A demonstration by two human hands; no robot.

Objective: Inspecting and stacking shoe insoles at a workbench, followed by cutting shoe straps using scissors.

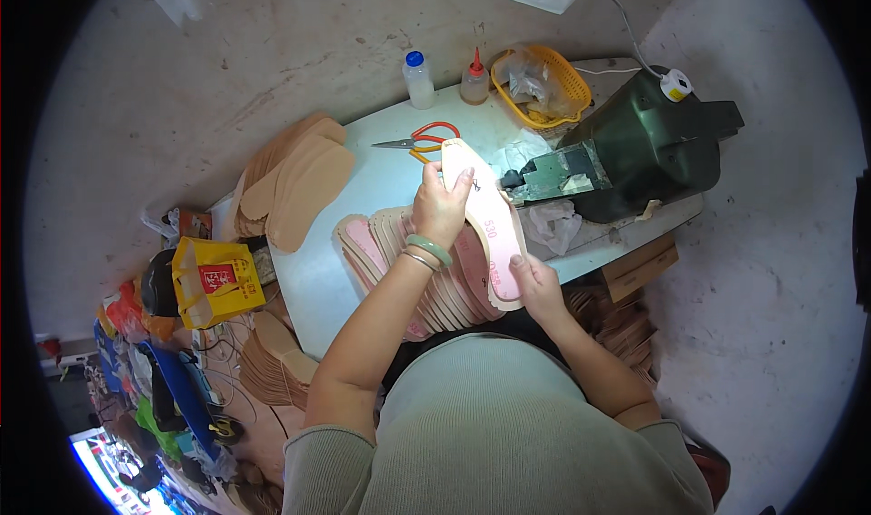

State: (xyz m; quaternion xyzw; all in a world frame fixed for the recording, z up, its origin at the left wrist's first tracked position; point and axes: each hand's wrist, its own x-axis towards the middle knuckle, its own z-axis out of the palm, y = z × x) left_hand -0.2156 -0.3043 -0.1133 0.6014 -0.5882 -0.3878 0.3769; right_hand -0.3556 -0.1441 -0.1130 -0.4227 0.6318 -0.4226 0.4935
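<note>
Both my hands hold one shoe insole [487, 229], pale cream with a pink inner panel, raised over the table's near edge. My left hand [441, 205] grips its upper end, thumb on the face. Down at the lower end, my right hand [539, 290] pinches the edge with the thumb in front. Under it a long row of overlapping insoles [435, 288], beige and pink, lies fanned along the table edge. A green machine [635, 152] with a narrow arm [562, 172] stands just right of the held insole.
Scissors [422, 140] with red and orange handles lie behind my left hand. A blue-capped bottle [418, 81], a red-tipped bottle [474, 84] and a yellow basket [544, 88] stand at the back. Tan insole stacks [304, 175] sit at left, near a yellow bag [218, 284].
</note>
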